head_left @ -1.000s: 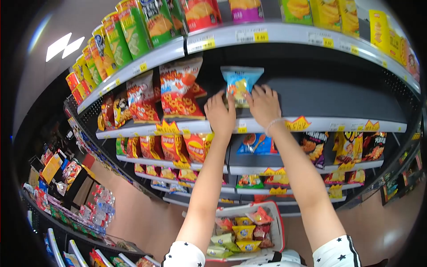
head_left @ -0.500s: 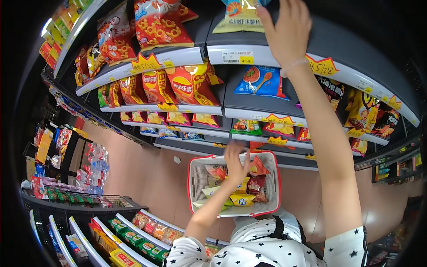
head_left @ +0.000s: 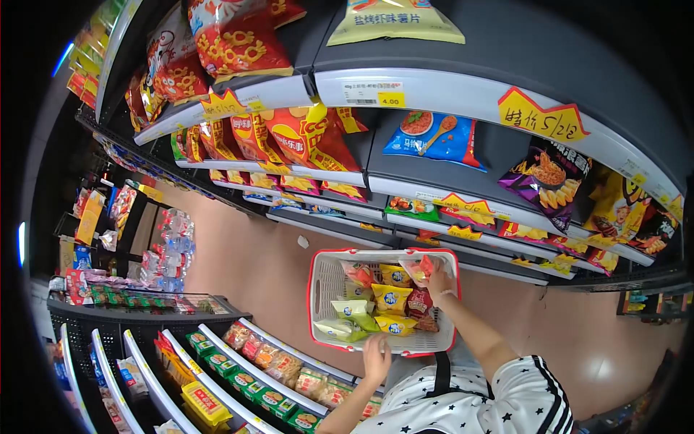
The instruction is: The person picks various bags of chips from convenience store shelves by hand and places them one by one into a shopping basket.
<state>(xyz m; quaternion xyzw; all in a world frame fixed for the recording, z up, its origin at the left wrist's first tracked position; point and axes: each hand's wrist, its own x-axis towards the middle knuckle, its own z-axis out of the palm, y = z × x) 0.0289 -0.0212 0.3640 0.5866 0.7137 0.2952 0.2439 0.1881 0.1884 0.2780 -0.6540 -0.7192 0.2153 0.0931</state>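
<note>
A pale shopping basket (head_left: 315,289) with a red rim sits below the shelves, holding several small snack bags. My right hand (head_left: 442,279) reaches into its far right corner, the fingers closed at the edge of a pink-red snack bag (head_left: 416,270). Just left of that lies a yellow snack bag (head_left: 395,275), with another yellow bag (head_left: 391,297) nearer me. A dark red bag (head_left: 418,302) rests below my right hand. At the basket's near rim is my left hand (head_left: 376,357), fingers extended and somewhat apart, holding nothing. Whether it touches the rim I cannot tell.
Shelves rise in front, with a pale yellow chip bag (head_left: 396,23) on top, a blue chip bag (head_left: 432,139) and a purple-black bag (head_left: 547,181) below. A lower rack with green packs (head_left: 242,387) stands at left. Bottled water packs (head_left: 170,242) stand on the floor.
My right hand has come down from the pale yellow bag on the top shelf into the basket. My left hand has drawn back from over the basket to its near rim.
</note>
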